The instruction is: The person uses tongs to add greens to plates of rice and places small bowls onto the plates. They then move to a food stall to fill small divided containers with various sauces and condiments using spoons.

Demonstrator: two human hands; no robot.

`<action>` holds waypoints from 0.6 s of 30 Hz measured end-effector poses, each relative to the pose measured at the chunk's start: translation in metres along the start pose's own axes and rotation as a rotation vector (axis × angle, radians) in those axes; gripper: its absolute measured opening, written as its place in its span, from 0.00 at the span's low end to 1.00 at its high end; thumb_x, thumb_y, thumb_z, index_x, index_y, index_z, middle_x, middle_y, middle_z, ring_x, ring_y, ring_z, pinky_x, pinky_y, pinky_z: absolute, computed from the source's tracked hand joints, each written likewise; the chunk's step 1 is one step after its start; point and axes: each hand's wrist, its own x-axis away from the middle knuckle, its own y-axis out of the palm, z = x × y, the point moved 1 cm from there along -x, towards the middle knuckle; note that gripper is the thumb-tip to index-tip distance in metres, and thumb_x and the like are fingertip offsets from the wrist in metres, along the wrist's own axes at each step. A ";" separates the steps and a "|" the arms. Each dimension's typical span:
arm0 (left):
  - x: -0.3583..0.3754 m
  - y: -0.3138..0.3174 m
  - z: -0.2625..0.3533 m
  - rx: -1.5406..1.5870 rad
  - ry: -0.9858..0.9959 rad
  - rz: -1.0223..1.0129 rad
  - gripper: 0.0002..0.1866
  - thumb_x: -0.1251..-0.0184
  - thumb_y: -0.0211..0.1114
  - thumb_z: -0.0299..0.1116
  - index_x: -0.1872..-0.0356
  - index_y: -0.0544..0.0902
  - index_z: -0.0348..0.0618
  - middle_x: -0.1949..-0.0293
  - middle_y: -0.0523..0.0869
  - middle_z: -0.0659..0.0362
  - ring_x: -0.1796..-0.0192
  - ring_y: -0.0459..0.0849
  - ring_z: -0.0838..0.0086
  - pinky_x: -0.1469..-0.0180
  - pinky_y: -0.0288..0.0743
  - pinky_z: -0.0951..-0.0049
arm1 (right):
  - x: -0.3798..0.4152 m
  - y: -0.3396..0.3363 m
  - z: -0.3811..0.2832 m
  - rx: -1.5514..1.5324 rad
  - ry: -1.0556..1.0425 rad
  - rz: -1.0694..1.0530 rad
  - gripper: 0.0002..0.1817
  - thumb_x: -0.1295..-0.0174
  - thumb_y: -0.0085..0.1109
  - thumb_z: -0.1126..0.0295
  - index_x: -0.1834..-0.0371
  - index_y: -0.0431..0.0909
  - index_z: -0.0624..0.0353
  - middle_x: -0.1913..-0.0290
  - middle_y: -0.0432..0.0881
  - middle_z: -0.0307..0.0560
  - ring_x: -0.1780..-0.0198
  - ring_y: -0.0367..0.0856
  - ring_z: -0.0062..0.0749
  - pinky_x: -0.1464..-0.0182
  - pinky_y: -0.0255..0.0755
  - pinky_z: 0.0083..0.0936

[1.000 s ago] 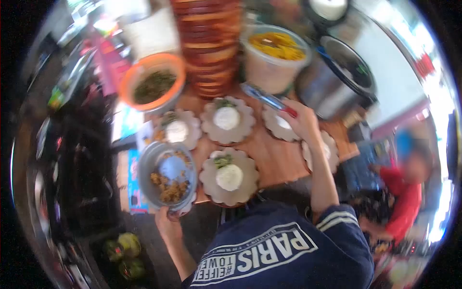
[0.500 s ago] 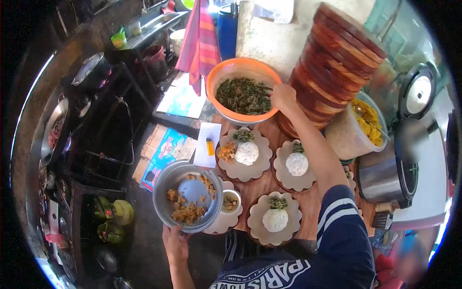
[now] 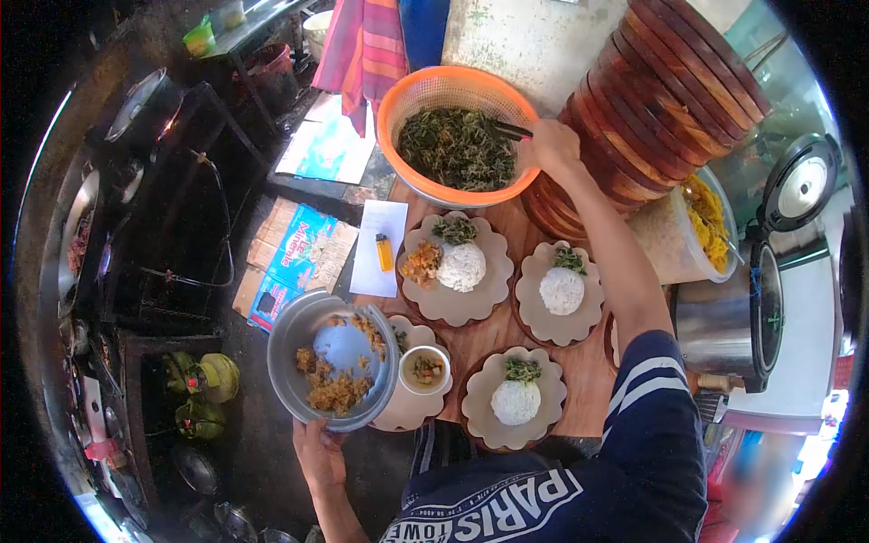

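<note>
My left hand (image 3: 319,452) grips the lower rim of a grey metal bowl (image 3: 281,339) holding crumbly orange-brown food. My right hand (image 3: 554,147) is closed around a dark-handled utensil (image 3: 512,131) whose far end rests among chopped cooked greens (image 3: 448,154). Those greens lie in an orange colander (image 3: 403,90) with a metal bowl beneath it. Below stand scalloped plates: the upper left plate (image 3: 471,303) has rice, greens and orange food. The right plate (image 3: 584,326) and the lower plate (image 3: 489,425) carry rice and greens. A small soup cup (image 3: 424,370) sits on another plate, partly hidden by the grey bowl.
A tall stack of round wooden boards (image 3: 652,100) leans at the upper right. Beside it are a tub of yellow food (image 3: 701,226) and an open rice cooker (image 3: 724,326). A yellow lighter (image 3: 385,252) lies on white paper (image 3: 380,217). Stoves with pans fill the left.
The view has shifted. The grey bowl has moved slightly left of the soup cup, uncovering more of it. My right hand stays at the colander's right rim, and the utensil shows more clearly.
</note>
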 end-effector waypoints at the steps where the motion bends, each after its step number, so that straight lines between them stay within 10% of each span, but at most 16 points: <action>1: 0.000 -0.002 0.004 0.000 -0.004 0.000 0.23 0.38 0.53 0.24 0.40 0.68 0.38 0.51 0.79 0.57 0.56 0.82 0.73 0.63 0.82 0.73 | 0.007 -0.010 0.001 -0.034 0.018 0.021 0.14 0.42 0.60 0.63 0.65 0.85 0.63 0.66 0.85 0.54 0.58 0.85 0.42 0.57 0.78 0.36; 8: -0.020 -0.008 -0.022 -0.013 -0.011 -0.031 0.22 0.38 0.53 0.24 0.40 0.69 0.38 0.50 0.79 0.57 0.57 0.82 0.73 0.63 0.80 0.74 | -0.001 0.022 0.027 -0.416 0.059 -0.078 0.20 0.40 0.59 0.51 0.60 0.86 0.57 0.65 0.85 0.53 0.59 0.85 0.42 0.55 0.76 0.39; 18: -0.017 0.002 -0.022 0.045 0.003 -0.036 0.25 0.40 0.53 0.23 0.38 0.66 0.37 0.50 0.78 0.54 0.57 0.82 0.70 0.61 0.84 0.67 | -0.010 0.000 0.014 0.013 -0.091 -0.056 0.17 0.43 0.64 0.54 0.60 0.85 0.55 0.61 0.85 0.48 0.55 0.84 0.42 0.54 0.78 0.39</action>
